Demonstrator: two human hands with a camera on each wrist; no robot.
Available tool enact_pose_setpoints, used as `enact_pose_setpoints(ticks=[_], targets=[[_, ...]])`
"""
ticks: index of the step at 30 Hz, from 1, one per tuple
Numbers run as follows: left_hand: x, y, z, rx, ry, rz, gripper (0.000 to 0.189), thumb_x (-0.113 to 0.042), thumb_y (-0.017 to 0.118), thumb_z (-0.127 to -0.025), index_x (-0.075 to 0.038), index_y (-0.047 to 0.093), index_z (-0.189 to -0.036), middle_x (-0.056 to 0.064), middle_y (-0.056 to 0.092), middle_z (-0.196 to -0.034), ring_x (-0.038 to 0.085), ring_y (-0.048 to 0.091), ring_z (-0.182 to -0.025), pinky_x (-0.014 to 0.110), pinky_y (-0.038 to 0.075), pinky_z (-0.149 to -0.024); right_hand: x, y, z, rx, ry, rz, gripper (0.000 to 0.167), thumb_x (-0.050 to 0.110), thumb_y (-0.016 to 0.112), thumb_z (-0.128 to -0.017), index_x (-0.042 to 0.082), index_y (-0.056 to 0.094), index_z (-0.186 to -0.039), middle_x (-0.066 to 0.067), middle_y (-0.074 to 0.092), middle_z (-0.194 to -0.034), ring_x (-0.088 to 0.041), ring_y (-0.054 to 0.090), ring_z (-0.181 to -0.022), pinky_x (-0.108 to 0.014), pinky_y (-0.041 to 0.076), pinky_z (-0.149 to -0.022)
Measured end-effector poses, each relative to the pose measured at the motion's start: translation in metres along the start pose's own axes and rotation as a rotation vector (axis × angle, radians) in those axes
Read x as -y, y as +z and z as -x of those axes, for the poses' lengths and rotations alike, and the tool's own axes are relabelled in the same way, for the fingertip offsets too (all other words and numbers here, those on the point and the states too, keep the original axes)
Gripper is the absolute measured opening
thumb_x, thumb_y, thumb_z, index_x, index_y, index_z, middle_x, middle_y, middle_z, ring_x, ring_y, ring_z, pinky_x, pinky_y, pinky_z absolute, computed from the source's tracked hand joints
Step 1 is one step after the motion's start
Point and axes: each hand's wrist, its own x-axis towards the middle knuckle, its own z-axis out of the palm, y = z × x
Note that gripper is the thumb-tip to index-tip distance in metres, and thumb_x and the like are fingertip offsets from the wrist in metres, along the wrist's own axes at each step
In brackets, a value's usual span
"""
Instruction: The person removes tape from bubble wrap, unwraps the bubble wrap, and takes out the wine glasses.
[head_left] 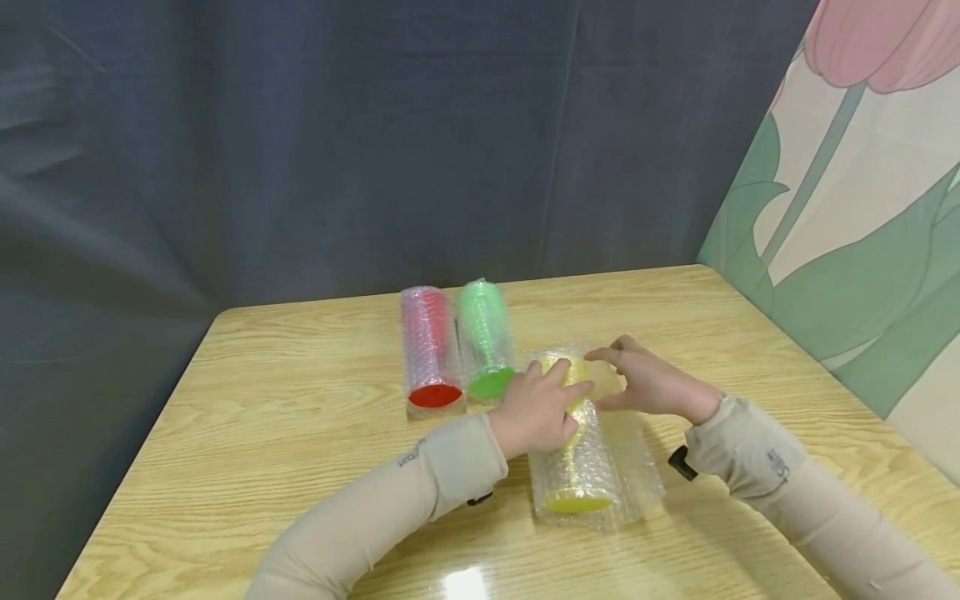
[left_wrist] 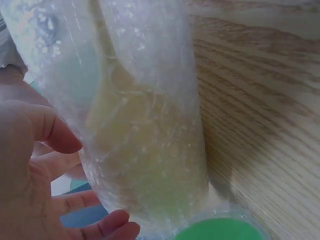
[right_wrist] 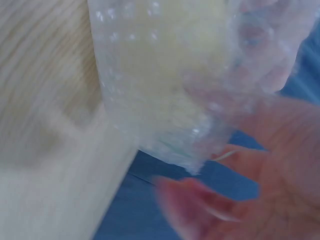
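Observation:
A yellow goblet (head_left: 577, 500) lies on its side in bubble wrap (head_left: 630, 467), its round base facing me in the head view. Its stem and bowl (left_wrist: 145, 130) show through the clear layers in the left wrist view. My left hand (head_left: 538, 408) rests over the wrapped goblet with fingers spread. At the bowl end, my right hand (head_left: 648, 379) touches the wrap with thumb and fingers apart. In the right wrist view its thumb (right_wrist: 250, 117) shows partly through the film, while the blurred fingers (right_wrist: 200, 202) sit below the wrap's corner.
Two more bubble-wrapped goblets, one red (head_left: 435, 394) and one green (head_left: 491, 382), lie side by side left of the yellow one. The wood-grain table (head_left: 300, 400) meets a dark curtain (head_left: 375, 150) behind and a tulip-patterned cloth (head_left: 847, 250) on the right.

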Motion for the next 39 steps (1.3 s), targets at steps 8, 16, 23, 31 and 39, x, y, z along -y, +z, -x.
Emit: enact_pose_setpoints(ticks=[8,16,23,31,39], targets=[[-0.003,-0.001,-0.002,-0.007,0.004,-0.009,0.048,-0.033,0.045,-0.09,-0.033,0.043,-0.138,0.002,0.042,-0.134,0.02,0.049,-0.092,0.027,0.044,-0.059,0.01,-0.006,0.0,-0.11,-0.057,0.224,0.048,0.007,0.083,-0.063,0.0,0.067,-0.108,-0.015,0.052,-0.099,-0.027,0.05,-0.081,-0.04,0.046,-0.073],[-0.004,0.001,-0.002,0.011,-0.013,0.01,0.05,-0.033,0.043,-0.09,-0.032,0.041,-0.14,0.005,0.037,-0.137,0.021,0.048,-0.094,0.026,0.042,-0.055,-0.004,0.001,-0.002,-0.039,-0.001,0.219,0.058,0.01,0.085,-0.06,0.001,0.064,-0.113,-0.014,0.046,-0.086,-0.02,0.044,-0.07,-0.032,0.044,-0.061],[-0.006,0.001,-0.004,0.027,-0.037,0.008,0.049,-0.034,0.041,-0.091,-0.034,0.04,-0.141,0.009,0.031,-0.143,0.025,0.049,-0.105,0.027,0.045,-0.06,-0.01,0.001,-0.003,0.086,0.066,0.184,0.067,0.01,0.083,-0.063,-0.001,0.057,-0.124,-0.014,0.055,-0.086,-0.018,0.052,-0.068,-0.029,0.047,-0.057],[-0.006,0.002,-0.005,0.002,-0.033,0.013,0.049,-0.032,0.042,-0.09,-0.033,0.043,-0.139,0.01,0.035,-0.137,0.023,0.048,-0.096,0.026,0.042,-0.054,-0.015,0.0,-0.002,0.18,0.13,0.181,0.071,0.012,0.082,-0.064,-0.001,0.053,-0.128,-0.016,0.059,-0.094,-0.029,0.063,-0.082,-0.029,0.049,-0.057],[-0.005,0.003,-0.004,-0.015,-0.029,0.053,0.05,-0.03,0.043,-0.088,-0.032,0.044,-0.138,0.011,0.035,-0.136,0.023,0.047,-0.094,0.026,0.04,-0.053,-0.02,0.001,-0.001,0.209,0.134,0.207,0.072,0.012,0.082,-0.063,-0.003,0.053,-0.128,-0.014,0.061,-0.094,-0.024,0.061,-0.079,-0.03,0.05,-0.059]])
